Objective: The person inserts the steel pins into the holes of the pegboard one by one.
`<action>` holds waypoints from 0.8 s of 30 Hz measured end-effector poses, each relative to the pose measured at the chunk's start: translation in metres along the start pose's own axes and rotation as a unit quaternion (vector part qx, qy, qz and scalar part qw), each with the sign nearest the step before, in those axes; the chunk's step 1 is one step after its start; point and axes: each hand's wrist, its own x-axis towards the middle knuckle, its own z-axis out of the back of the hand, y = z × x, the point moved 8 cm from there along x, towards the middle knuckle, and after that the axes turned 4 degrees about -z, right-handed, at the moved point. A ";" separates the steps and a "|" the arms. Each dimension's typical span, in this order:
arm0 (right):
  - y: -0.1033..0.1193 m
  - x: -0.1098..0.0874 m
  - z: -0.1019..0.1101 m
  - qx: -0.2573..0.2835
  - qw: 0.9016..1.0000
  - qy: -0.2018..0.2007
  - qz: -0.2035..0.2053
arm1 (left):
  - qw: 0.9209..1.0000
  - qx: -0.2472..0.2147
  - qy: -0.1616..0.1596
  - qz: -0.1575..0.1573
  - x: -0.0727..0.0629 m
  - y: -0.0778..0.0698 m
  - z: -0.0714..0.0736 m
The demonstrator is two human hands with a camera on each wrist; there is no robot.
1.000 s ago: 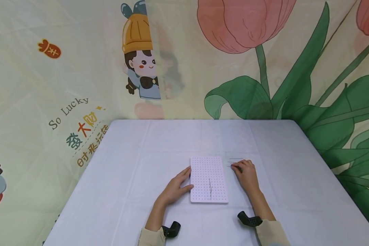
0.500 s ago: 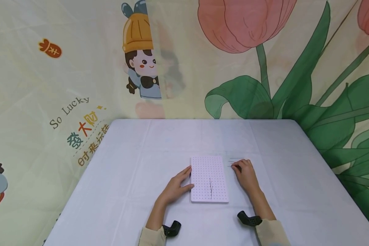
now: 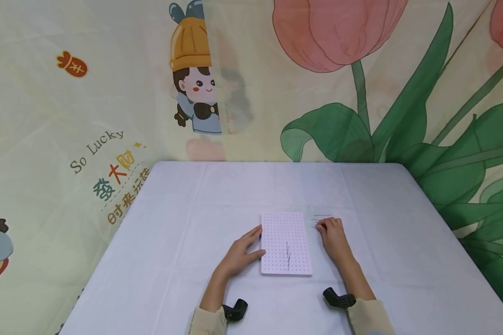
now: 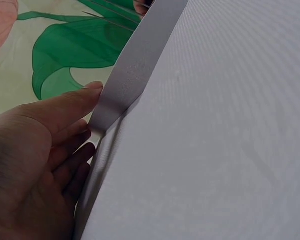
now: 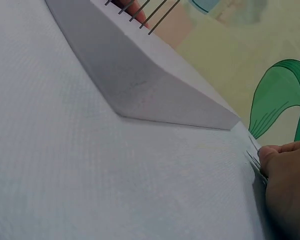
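Note:
A white pegboard (image 3: 282, 230) dotted with small holes lies on the table. Several thin dark rods (image 5: 163, 18) stand in a row in its near part, seen in the right wrist view. My left hand (image 3: 236, 258) rests against the board's left edge, thumb and fingers extended along it; the left wrist view has this hand (image 4: 45, 135) at the board's side wall. To the right of the board lie a few loose thin rods (image 3: 322, 215). Over them, my right hand (image 3: 336, 241) pinches the end of one rod between thumb and fingertips, the fingers partly hiding it.
A white cloth covers the table (image 3: 218, 195). Behind it hangs a printed backdrop (image 3: 251, 116) with tulips and a cartoon figure. A black wrist device (image 3: 235, 311) sits at my left wrist and another wrist device (image 3: 338, 298) at the right.
Both hands stay almost in place, the left at the board's edge and the right at the loose rods. The whole head view has shifted slightly.

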 end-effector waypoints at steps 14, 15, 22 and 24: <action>0.028 -0.002 0.012 0.125 0.983 -0.036 0.129 | 1.000 -0.007 0.007 0.022 0.002 0.004 0.000; 0.029 -0.002 0.012 0.132 0.982 -0.036 0.128 | 1.000 -0.007 0.008 0.024 0.002 0.004 0.000; 0.036 -0.003 0.008 0.229 0.970 -0.018 0.081 | 0.999 -0.007 0.008 0.037 0.002 0.006 -0.001; 0.042 -0.004 0.005 0.277 0.959 0.001 0.063 | 0.999 -0.007 0.009 0.038 0.002 0.007 -0.001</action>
